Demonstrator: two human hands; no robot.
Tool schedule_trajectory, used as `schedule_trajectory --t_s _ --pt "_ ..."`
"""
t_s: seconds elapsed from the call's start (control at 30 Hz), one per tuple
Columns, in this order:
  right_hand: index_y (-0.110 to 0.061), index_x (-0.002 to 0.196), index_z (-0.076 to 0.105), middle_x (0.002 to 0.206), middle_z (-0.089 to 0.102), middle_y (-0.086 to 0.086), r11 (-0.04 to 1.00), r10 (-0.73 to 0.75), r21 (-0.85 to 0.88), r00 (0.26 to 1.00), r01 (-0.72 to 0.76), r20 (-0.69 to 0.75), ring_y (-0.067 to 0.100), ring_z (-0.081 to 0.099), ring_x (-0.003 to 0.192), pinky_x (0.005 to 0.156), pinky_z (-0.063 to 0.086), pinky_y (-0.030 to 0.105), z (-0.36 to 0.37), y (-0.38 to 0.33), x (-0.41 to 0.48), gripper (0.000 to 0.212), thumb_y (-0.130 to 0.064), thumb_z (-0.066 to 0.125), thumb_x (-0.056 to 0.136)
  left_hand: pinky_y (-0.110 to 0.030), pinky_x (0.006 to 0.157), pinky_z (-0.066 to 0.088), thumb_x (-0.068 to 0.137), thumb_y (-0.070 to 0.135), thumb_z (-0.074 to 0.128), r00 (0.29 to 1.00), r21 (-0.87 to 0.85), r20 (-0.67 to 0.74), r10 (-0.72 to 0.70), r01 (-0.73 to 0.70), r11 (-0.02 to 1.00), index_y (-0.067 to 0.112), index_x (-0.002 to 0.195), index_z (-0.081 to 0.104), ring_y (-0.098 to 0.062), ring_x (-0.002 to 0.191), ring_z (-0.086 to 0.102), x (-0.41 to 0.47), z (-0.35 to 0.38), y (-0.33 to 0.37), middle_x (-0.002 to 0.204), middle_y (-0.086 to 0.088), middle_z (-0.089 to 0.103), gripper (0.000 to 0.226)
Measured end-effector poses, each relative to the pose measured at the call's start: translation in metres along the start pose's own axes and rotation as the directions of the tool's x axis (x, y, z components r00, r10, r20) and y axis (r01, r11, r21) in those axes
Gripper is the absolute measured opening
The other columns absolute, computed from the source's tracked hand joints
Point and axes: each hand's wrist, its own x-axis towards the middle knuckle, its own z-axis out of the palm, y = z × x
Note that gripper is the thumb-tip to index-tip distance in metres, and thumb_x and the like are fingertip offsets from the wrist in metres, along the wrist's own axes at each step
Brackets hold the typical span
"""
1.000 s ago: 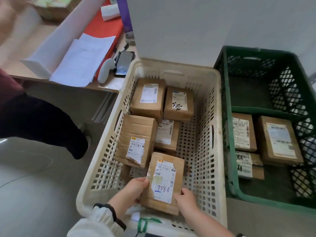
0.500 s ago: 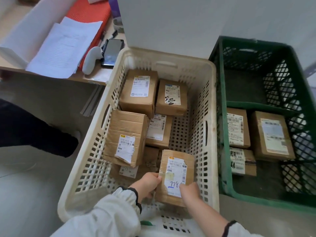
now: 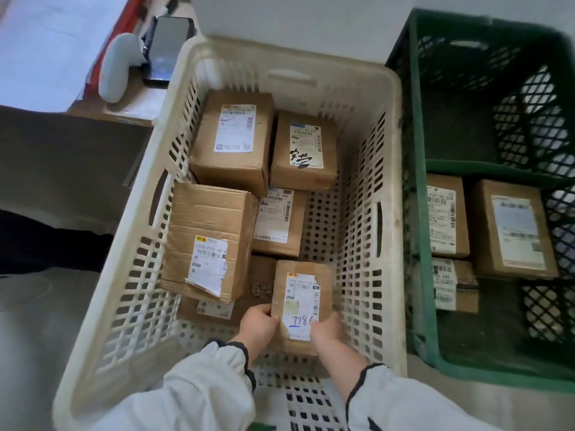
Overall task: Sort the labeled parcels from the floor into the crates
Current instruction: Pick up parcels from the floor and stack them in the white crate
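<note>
Low inside the cream crate [image 3: 389, 231] sits a small brown parcel [image 3: 303, 287] with a white label marked in blue pen. My left hand [image 3: 259, 323] grips its left edge and my right hand [image 3: 326, 329] grips its lower right corner. Several other labeled cardboard parcels fill the crate's left and back, the biggest being a creased box [image 3: 208, 241] with a torn label. The green crate [image 3: 418, 169] to the right holds three labeled parcels [image 3: 510, 228].
A desk edge at the upper left carries papers, a dark phone [image 3: 169, 45] and a white handheld device [image 3: 116, 66]. Someone's dark trouser leg [image 3: 46, 241] stands on the grey floor left of the cream crate. A white wall rises behind both crates.
Both hands have carried the parcel deeper into the cream crate, down near its bottom by the right wall. The camera has leaned in over the crate.
</note>
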Motion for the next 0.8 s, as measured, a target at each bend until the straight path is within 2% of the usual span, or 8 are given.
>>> schedule_trajectory --t_s 0.07,0.13,0.3,0.43,0.53,0.67,0.73,0.8 --pt "-0.006 0.131 0.044 0.127 0.059 0.012 1.000 0.017 0.005 1.000 -0.017 -0.015 0.031 0.060 0.110 0.090 0.053 0.038 0.003 0.002 0.007 0.041 -0.007 0.052 0.090 -0.028 0.073 0.051 0.089 0.016 0.058 0.999 0.058 -0.035 -0.003 0.005 0.998 0.012 0.110 0.070 -0.023 0.087 0.064 0.006 0.002 0.000 0.104 -0.005 0.071 0.024" --pt "-0.006 0.128 0.047 0.125 0.061 0.012 1.000 0.026 -0.010 0.999 -0.026 -0.029 0.030 0.061 0.110 0.089 0.053 0.037 0.005 0.003 0.010 0.038 -0.006 0.053 0.090 -0.026 0.074 0.047 0.089 0.018 0.059 0.998 0.117 -0.061 -0.011 0.018 0.993 0.011 0.107 0.069 -0.024 0.092 0.062 0.010 0.004 0.000 0.106 -0.007 0.070 0.022" --pt "-0.008 0.125 0.048 0.121 0.063 0.010 0.999 0.026 -0.036 0.998 -0.028 -0.059 0.027 0.064 0.104 0.072 0.053 0.028 0.009 0.006 0.014 0.034 -0.006 0.052 0.091 -0.028 0.081 0.048 0.088 0.018 0.059 0.995 0.115 -0.063 -0.083 0.090 0.989 0.011 0.110 0.064 -0.026 0.101 0.060 0.021 0.006 -0.003 0.110 -0.008 0.067 0.024" --pt "-0.009 0.135 0.040 0.128 0.058 0.010 0.994 0.030 -0.104 0.997 -0.037 -0.067 0.028 0.061 0.110 0.087 0.054 0.035 0.011 0.004 0.014 0.044 -0.009 0.050 0.092 -0.034 0.088 0.050 0.087 0.020 0.062 0.989 0.125 -0.076 -0.124 0.132 0.983 0.010 0.110 0.062 -0.027 0.102 0.060 0.022 0.008 0.000 0.109 -0.009 0.065 0.025" --pt "-0.005 0.135 0.037 0.129 0.056 0.013 0.992 0.020 -0.121 0.997 -0.029 -0.070 0.029 0.060 0.110 0.088 0.054 0.035 0.006 -0.003 0.004 0.043 -0.006 0.047 0.093 -0.035 0.087 0.051 0.086 0.020 0.064 0.985 0.106 -0.085 -0.151 0.160 0.981 0.010 0.103 0.059 -0.027 0.099 0.060 0.014 0.004 0.006 0.108 -0.010 0.065 0.020" --pt "-0.010 0.149 0.013 0.141 0.044 0.012 0.984 -0.082 -0.165 0.992 0.065 -0.099 0.028 0.056 0.115 0.086 0.051 0.029 -0.009 -0.023 -0.028 0.067 -0.005 0.046 0.091 -0.032 0.084 0.050 0.085 0.019 0.064 0.982 -0.022 -0.083 -0.171 0.170 0.985 0.011 0.100 0.058 -0.027 0.098 0.060 -0.007 -0.010 0.019 0.104 -0.010 0.063 0.018" --pt "-0.015 0.149 0.014 0.140 0.046 0.010 0.979 -0.168 -0.129 0.984 0.160 -0.054 0.030 0.058 0.110 0.086 0.052 0.031 -0.018 -0.036 -0.047 0.072 -0.008 0.050 0.087 -0.032 0.077 0.051 0.086 0.016 0.061 0.989 -0.085 -0.068 -0.135 0.129 0.988 0.010 0.084 0.057 -0.024 0.085 0.058 -0.024 -0.022 0.031 0.085 -0.005 0.061 0.008" --pt "-0.017 0.147 0.021 0.137 0.048 0.009 0.965 -0.252 -0.075 0.968 0.252 0.015 0.028 0.061 0.101 0.076 0.056 0.035 -0.032 -0.049 -0.068 0.070 -0.011 0.052 0.085 -0.030 0.065 0.049 0.090 0.014 0.056 0.994 -0.170 -0.032 -0.105 0.098 0.980 0.006 0.086 0.060 -0.024 0.079 0.059 -0.048 -0.034 0.047 0.080 -0.006 0.058 0.009"
